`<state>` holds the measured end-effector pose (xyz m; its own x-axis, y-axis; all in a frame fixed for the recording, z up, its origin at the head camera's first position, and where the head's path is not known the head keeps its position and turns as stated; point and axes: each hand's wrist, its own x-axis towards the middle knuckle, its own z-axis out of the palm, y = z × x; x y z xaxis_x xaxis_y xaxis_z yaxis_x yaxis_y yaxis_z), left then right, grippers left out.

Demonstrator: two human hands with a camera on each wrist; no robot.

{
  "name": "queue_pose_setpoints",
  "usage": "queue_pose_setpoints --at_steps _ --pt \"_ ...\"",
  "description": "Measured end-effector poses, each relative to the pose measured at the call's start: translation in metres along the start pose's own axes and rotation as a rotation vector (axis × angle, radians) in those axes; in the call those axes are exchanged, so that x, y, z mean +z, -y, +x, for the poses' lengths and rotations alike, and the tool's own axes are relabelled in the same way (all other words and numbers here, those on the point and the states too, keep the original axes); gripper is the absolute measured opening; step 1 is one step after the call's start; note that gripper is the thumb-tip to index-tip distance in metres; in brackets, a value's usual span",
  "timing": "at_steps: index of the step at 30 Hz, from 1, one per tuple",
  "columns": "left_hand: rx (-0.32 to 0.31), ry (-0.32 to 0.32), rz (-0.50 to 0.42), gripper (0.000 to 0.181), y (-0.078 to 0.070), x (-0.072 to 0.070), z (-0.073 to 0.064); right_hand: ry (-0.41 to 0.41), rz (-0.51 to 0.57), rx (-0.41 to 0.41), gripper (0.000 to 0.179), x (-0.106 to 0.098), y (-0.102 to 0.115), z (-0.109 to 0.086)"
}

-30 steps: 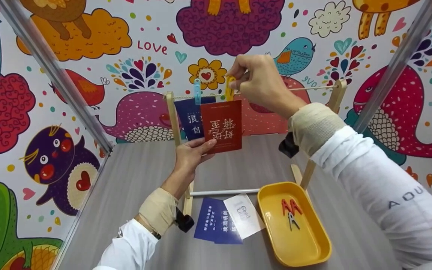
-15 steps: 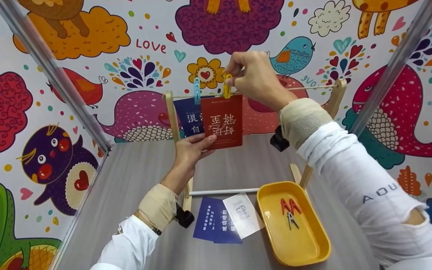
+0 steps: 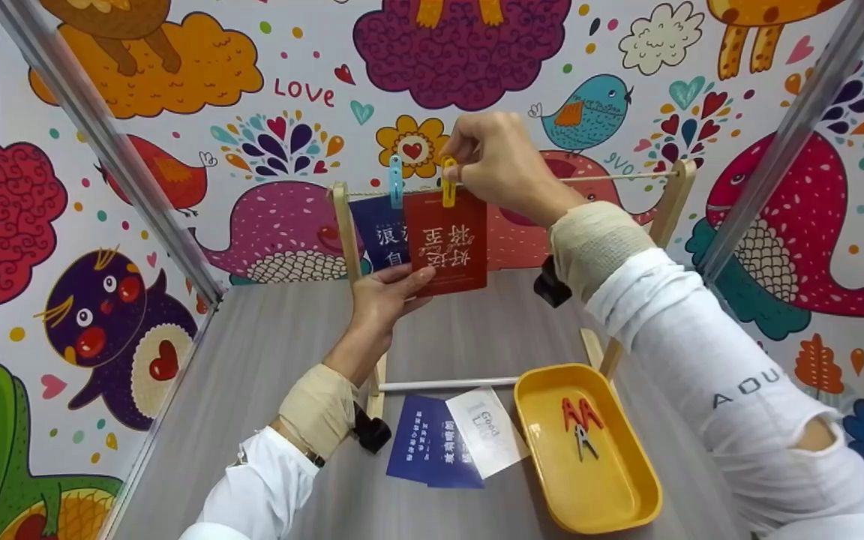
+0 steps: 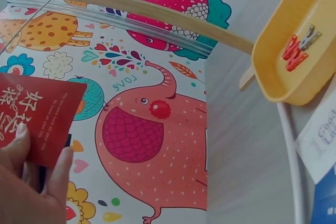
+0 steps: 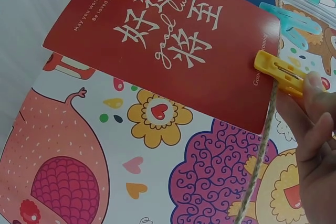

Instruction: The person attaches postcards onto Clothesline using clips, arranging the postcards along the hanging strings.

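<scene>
A red card (image 3: 447, 244) with pale lettering hangs at the rope (image 5: 266, 124), its top edge against it. My left hand (image 3: 391, 300) pinches the card's lower left corner between thumb and fingers. At the top edge, my right hand (image 3: 503, 161) pinches a yellow clothespin (image 5: 281, 72), whose jaws sit over the card's edge and the rope. Beside it, a light blue clothespin (image 3: 396, 182) holds a dark blue card (image 3: 383, 232) on the rope; the red card partly covers that one.
A wooden frame (image 3: 664, 202) carries the rope. On the grey table (image 3: 274, 360) lie blue cards (image 3: 413, 442) and a white card (image 3: 488, 431). The yellow tray (image 3: 604, 487) at the right holds red clothespins (image 3: 580, 412) and a grey one (image 3: 584, 444).
The yellow clothespin has come down onto the red card's top edge and shifted slightly left with my right hand. The card has risen a little to the rope.
</scene>
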<state>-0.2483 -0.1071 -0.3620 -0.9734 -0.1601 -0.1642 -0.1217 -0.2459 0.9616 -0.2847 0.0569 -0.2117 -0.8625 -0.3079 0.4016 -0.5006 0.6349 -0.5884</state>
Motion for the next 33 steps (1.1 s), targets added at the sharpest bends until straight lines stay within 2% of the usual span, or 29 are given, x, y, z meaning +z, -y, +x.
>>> queue_pose_setpoints --at_steps 12,18,26,33 --pt "-0.011 -0.008 -0.002 0.035 0.002 0.000 0.000 0.097 0.048 0.074 0.025 0.001 -0.004 -0.002" --pt "-0.012 -0.013 0.014 0.026 0.006 0.000 -0.001 0.115 0.068 0.087 0.033 0.001 -0.008 -0.005" --pt "0.025 -0.040 -0.079 0.012 0.015 0.000 0.000 0.109 0.076 0.058 0.039 0.002 -0.013 -0.008" --pt "0.023 -0.036 -0.106 0.020 0.020 -0.002 0.000 0.088 0.079 0.049 0.043 0.000 -0.016 -0.013"
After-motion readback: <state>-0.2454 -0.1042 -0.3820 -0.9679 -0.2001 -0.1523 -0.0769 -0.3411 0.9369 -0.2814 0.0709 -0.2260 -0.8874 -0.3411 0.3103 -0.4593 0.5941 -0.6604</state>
